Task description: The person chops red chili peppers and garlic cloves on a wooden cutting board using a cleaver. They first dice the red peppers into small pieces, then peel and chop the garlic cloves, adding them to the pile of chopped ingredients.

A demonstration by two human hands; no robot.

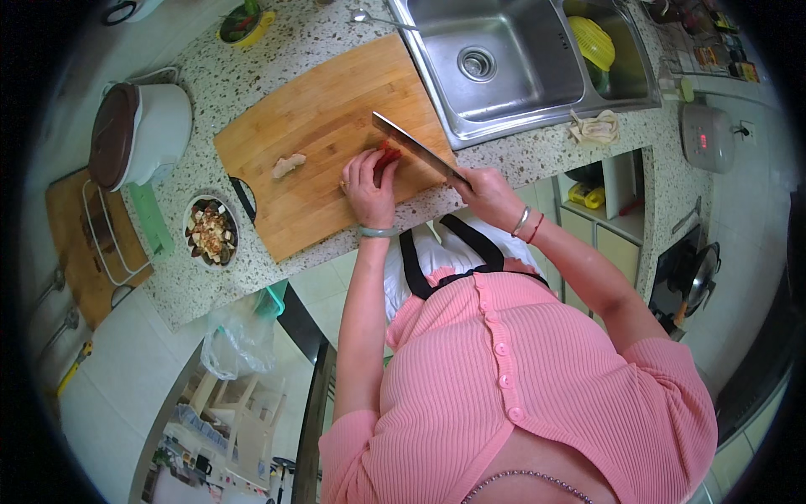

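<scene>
On a wooden cutting board (pixel 327 101), my left hand (pixel 369 186) presses a red pepper (pixel 387 157) down with curled fingers. My right hand (pixel 489 198) grips the handle of a cleaver (pixel 417 144), whose broad blade slants up and to the left, just right of the pepper. Where the blade's edge meets the pepper is too small to make out. A pale, knobbly piece that looks like ginger (pixel 289 165) lies on the board to the left of my left hand.
A bowl of chopped food (pixel 211 232) stands left of the board, near a white rice cooker (pixel 159 126). Behind it sits a yellow bowl of green peppers (pixel 245 25). The steel sink (pixel 512 107) borders the board's right side; a cloth (pixel 594 128) lies by its front edge.
</scene>
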